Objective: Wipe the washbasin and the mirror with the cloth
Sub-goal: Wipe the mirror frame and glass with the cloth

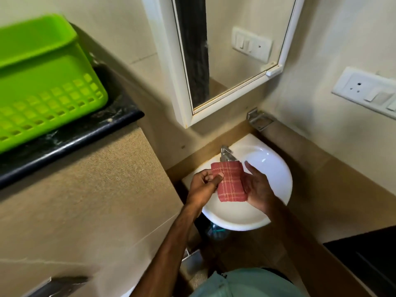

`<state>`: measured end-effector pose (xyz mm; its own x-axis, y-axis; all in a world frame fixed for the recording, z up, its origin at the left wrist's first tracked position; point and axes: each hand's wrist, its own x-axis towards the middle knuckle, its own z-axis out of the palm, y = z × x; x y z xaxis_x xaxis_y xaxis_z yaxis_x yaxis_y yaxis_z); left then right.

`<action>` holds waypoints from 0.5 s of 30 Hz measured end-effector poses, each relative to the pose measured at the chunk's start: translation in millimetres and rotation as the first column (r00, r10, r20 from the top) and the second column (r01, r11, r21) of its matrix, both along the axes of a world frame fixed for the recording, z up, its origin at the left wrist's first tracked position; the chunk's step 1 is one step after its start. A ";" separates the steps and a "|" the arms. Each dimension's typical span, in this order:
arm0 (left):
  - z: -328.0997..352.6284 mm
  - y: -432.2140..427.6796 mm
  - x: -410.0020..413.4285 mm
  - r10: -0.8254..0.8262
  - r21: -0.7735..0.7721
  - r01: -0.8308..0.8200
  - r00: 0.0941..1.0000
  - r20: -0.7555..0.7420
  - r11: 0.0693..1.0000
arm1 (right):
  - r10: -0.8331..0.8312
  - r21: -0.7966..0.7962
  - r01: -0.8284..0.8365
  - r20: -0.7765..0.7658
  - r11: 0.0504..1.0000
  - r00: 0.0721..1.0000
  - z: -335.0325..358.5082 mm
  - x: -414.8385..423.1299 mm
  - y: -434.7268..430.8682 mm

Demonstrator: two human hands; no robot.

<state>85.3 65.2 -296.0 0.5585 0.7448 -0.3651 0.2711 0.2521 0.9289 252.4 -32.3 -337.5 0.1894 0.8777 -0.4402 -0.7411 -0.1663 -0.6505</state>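
A folded red checked cloth (230,183) hangs above the white corner washbasin (267,174), just in front of the chrome tap (226,153). My left hand (203,185) pinches the cloth's left edge between thumb and fingers. My right hand (257,189) holds the cloth's right side, its fingers fairly straight along the fabric with the thumb on the front. The white-framed mirror (225,61) hangs on the wall above the basin, tilted in this view, and reflects a switch plate.
A green plastic basket (42,88) sits on a dark stone ledge (70,140) at the left. A metal bracket (259,121) is fixed to the wall behind the basin. A white socket plate (368,91) is on the right wall. Tiled walls close in both sides.
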 end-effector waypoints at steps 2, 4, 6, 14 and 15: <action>15.5 -0.1 8.1 0.012 0.075 -0.013 1.000 0.014 0.997 | 0.042 0.045 -0.048 0.141 0.998 0.989 17.7 2.6 0.6; 33.1 0.4 14.9 0.011 0.169 -0.013 1.000 0.016 0.985 | 0.065 0.077 -0.090 0.279 0.993 0.958 34.4 6.4 1.4; 52.5 2.4 21.4 0.021 0.290 -0.024 1.000 0.014 0.957 | 0.041 0.138 -0.092 0.330 0.986 0.943 54.3 13.7 5.7; 144.8 -10.8 45.0 0.146 0.893 -0.024 0.988 -0.047 0.449 | -0.181 0.388 0.024 0.373 0.921 0.910 151.0 52.1 21.5; 155.1 -11.0 48.1 0.167 0.915 -0.044 0.986 -0.026 0.400 | -0.198 0.413 0.033 0.364 0.910 0.910 164.0 58.0 23.9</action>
